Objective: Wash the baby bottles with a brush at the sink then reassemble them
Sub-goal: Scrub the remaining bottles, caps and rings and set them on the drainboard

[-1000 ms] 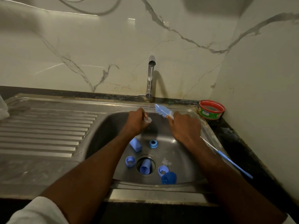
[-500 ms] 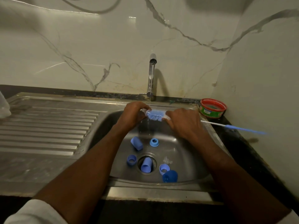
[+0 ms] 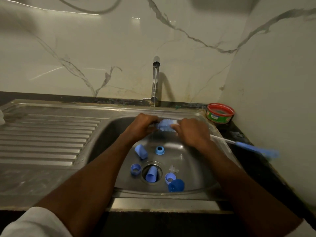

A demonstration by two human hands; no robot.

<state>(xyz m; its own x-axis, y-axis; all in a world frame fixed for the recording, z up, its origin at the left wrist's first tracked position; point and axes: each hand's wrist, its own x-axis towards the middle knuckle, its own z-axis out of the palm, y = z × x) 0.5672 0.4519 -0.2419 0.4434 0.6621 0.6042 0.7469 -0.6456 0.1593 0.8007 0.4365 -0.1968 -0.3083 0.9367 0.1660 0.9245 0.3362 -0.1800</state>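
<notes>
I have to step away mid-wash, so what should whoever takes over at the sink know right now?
Left hand grips a small part under the tap's running water; what it is stays hidden.
Right hand holds the bottle brush, bristles against that part, long handle out to the right.
In the sink basin: two light blue tubes, one in the drain; three blue rings; a clear teat; a dark blue cap.
Done: bottles disassembled.
Left: scrub the remaining parts, rinse, reassemble.
</notes>
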